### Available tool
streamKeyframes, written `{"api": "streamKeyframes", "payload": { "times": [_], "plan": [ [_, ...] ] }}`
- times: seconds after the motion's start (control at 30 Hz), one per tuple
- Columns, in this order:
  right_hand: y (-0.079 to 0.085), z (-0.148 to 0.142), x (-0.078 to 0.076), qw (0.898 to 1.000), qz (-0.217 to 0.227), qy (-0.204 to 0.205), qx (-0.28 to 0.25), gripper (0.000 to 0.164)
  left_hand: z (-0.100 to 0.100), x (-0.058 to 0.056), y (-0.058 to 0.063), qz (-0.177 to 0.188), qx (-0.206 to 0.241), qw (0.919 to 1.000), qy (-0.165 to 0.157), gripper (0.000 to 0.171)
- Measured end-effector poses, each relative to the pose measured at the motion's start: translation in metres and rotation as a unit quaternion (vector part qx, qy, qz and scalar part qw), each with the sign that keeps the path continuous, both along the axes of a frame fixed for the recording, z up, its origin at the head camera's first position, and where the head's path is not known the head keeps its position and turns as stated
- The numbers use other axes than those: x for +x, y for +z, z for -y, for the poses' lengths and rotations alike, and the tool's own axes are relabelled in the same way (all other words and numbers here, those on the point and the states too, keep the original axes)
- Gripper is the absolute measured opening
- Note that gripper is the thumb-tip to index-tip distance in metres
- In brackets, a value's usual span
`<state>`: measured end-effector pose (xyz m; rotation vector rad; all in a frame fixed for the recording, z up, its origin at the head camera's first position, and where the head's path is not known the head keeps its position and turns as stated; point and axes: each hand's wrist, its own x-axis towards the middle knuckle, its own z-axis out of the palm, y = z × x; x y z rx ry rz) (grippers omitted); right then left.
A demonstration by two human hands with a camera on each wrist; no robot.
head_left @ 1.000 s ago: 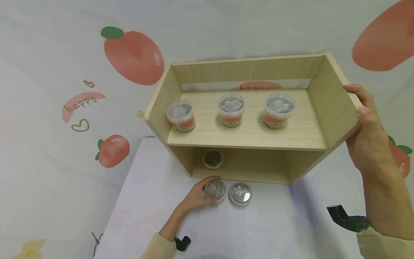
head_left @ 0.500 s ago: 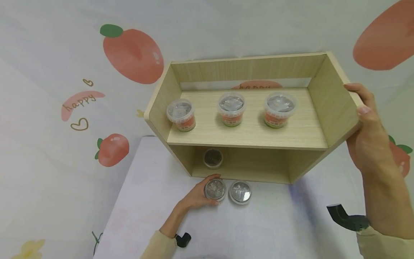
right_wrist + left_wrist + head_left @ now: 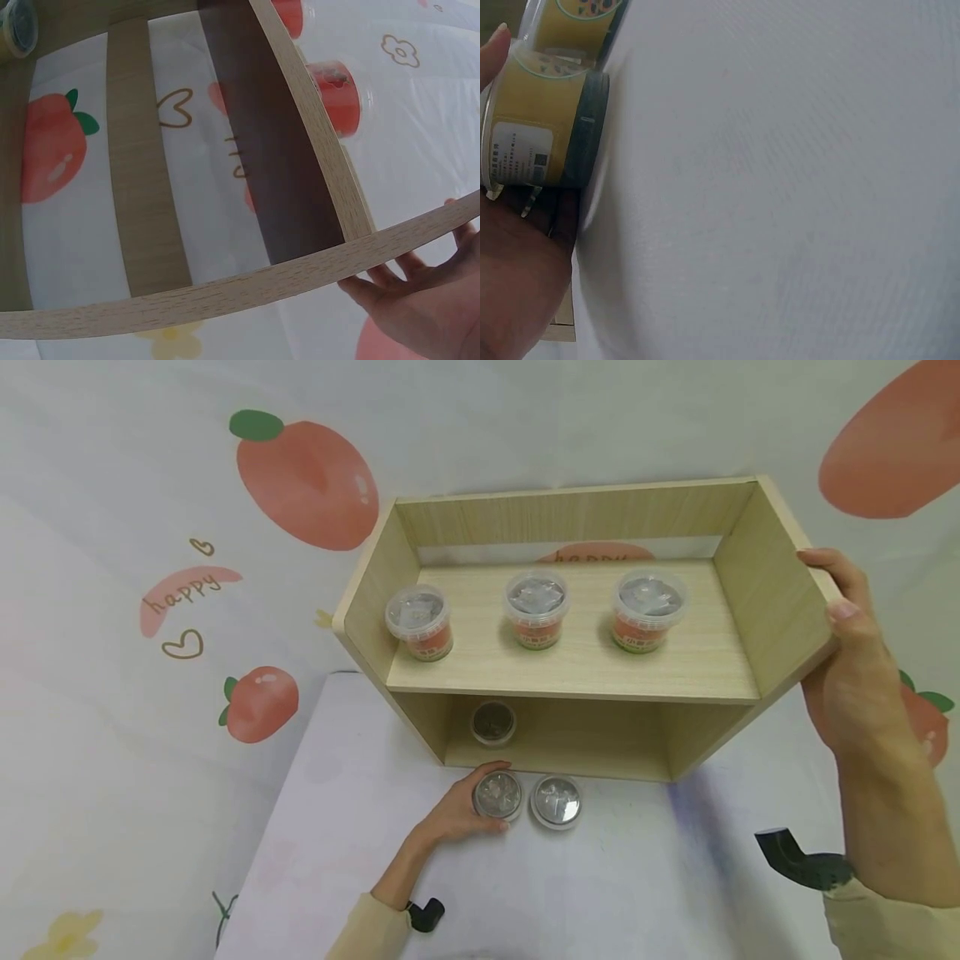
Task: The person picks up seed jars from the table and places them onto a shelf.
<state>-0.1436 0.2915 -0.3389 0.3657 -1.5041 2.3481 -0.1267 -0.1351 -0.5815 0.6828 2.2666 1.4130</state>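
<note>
My left hand holds a round yellow-labelled jar with a silvery lid, its fingers and thumb around the sides. The jar stands on the white table just in front of the wooden shelf. Beside it on the right is a second silver-topped jar. Farther back, a similar jar sits inside the lower compartment, toward the left. With my right hand I grip the shelf's right side panel, thumb in front and fingers behind it, as the right wrist view also shows in part.
Three clear-lidded cups with orange-red sides stand on the upper board: a left cup, a middle cup and a right cup. Behind the shelf hangs a white cloth printed with fruit. The table spreads in front.
</note>
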Motion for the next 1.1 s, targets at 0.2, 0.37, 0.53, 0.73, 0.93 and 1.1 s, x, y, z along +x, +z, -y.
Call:
{"api": "streamKeyframes", "payload": {
  "times": [0.2,0.37,0.53,0.73,0.93,1.1],
  "plan": [
    [0.001,0.005,0.002,1.000,0.007,-0.012,-0.003,0.054,0.002,0.001,0.002,-0.007,-0.019,0.9997,0.017,0.090],
    [0.002,0.003,0.002,1.000,0.006,-0.008,-0.017,0.051,0.000,0.000,0.008,-0.011,-0.016,0.9996,0.019,0.088],
    [0.000,-0.002,0.002,1.000,0.007,-0.004,-0.026,0.049,-0.002,-0.003,0.015,-0.016,-0.020,0.9996,0.013,0.087],
    [0.002,0.004,0.004,1.000,0.003,-0.016,-0.022,0.052,-0.002,-0.003,0.024,-0.021,-0.008,0.9997,0.014,0.087],
    [0.003,0.006,0.004,1.000,0.003,-0.025,0.000,0.054,-0.004,-0.005,0.033,-0.023,0.000,0.9996,0.015,0.086],
    [0.000,0.003,0.001,1.000,0.006,-0.022,0.015,0.053,-0.007,-0.008,0.042,-0.024,0.003,0.9996,0.017,0.088]
  ]
}}
